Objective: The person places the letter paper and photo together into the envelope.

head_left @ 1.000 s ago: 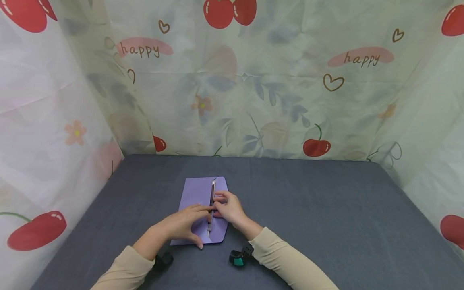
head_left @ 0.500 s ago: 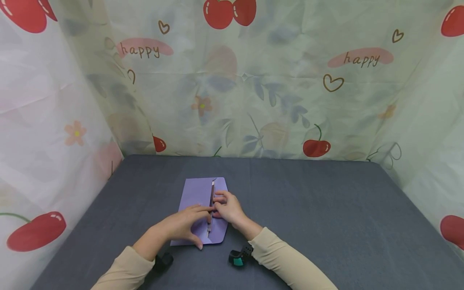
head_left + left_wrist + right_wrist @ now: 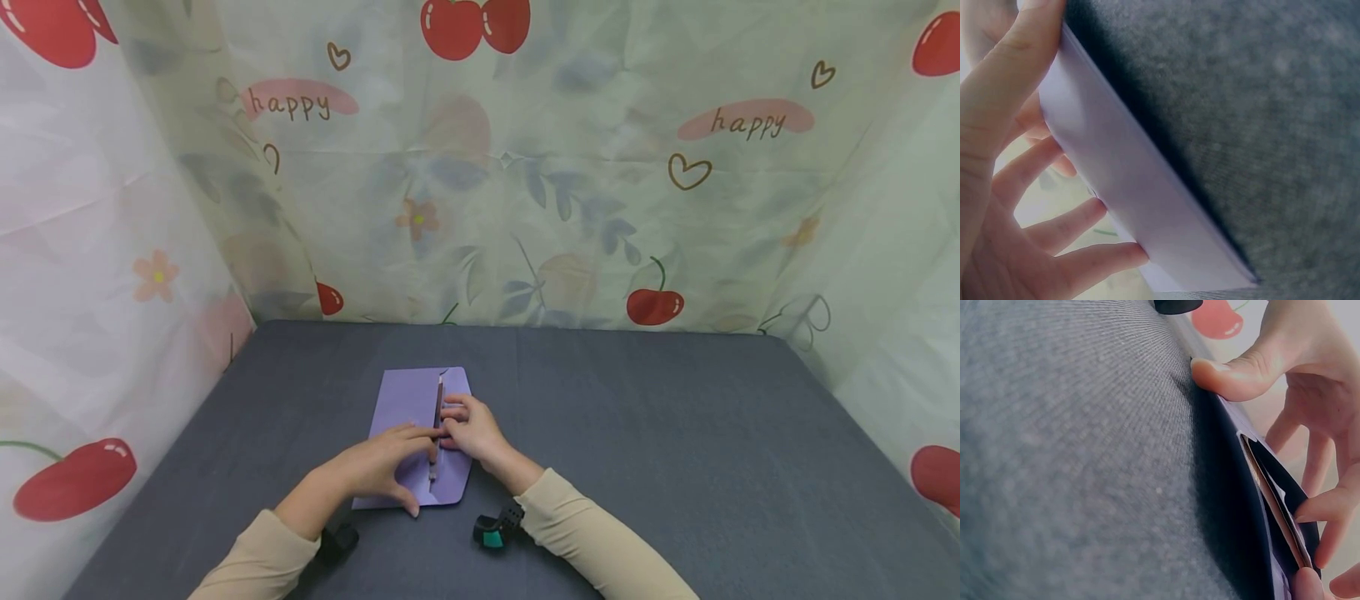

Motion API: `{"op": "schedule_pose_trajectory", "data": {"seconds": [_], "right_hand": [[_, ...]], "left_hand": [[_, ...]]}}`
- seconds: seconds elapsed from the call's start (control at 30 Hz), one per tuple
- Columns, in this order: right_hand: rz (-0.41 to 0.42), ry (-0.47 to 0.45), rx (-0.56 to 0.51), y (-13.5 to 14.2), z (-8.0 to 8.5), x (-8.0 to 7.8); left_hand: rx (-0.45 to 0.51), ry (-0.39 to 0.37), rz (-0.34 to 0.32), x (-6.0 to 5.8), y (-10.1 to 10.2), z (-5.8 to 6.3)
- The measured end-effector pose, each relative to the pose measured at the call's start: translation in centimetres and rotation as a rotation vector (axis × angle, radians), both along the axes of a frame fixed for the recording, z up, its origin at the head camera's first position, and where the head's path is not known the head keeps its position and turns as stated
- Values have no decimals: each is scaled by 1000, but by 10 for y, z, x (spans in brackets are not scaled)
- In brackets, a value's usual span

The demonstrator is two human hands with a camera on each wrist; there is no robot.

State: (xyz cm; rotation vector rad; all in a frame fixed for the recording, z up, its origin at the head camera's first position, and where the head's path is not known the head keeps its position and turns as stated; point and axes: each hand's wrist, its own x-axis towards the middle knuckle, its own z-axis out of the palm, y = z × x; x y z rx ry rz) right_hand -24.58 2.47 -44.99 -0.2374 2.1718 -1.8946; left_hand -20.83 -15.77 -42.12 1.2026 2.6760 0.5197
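Note:
A purple envelope (image 3: 405,396) lies on the table with its flap (image 3: 452,477) folded out to the right. Its mouth gapes, and the thin edge of a flat card-like piece (image 3: 1274,503) shows inside in the right wrist view. My left hand (image 3: 378,462) rests on the envelope, fingers spread across it and thumb at the near edge. From the flap side, my right hand (image 3: 476,433) reaches to the mouth with bent fingers. Its fingertips (image 3: 1307,584) touch the piece's edge in the right wrist view; whether they pinch or press it is hidden.
A dark grey cloth covers the table (image 3: 637,442). Printed curtains (image 3: 510,208) stand along its back and both sides. Black wrist-worn devices hang below both wrists, the right one (image 3: 492,533) with a teal patch.
The pale strip at the far end of the envelope's mouth looks slightly narrower. Both hands and the envelope stay almost in the same place.

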Motion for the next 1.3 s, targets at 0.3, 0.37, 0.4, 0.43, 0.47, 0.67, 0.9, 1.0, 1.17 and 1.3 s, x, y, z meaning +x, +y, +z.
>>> {"op": "schedule_pose_trajectory", "data": {"seconds": [0.3,0.37,0.4,0.43,0.47,0.67,0.9,1.0,1.17,1.3], "right_hand": [[11,-25,3,0,-1,-4],[14,-32,-1,0,0,-4],[15,-35,-4,0,0,-5],[16,-41,-7,0,0,-5],[16,-45,-8,0,0,-5],[21,-60,-10,0,1,-6],[26,-52,-11,-1,0,-6],[26,-49,-8,-1,0,-6],[24,-47,9,-1,1,-5],[27,-55,10,0,1,-4]], "left_hand": [[2,-4,-3,0,0,0],[6,6,-9,0,0,0],[8,8,-10,0,0,0],[9,11,-12,0,0,0],[9,13,-11,0,0,0],[2,12,-6,1,0,0],[-6,15,-1,0,0,1],[-4,14,-1,0,0,0],[-7,4,1,0,0,0],[-6,0,1,-1,0,-1]]}}
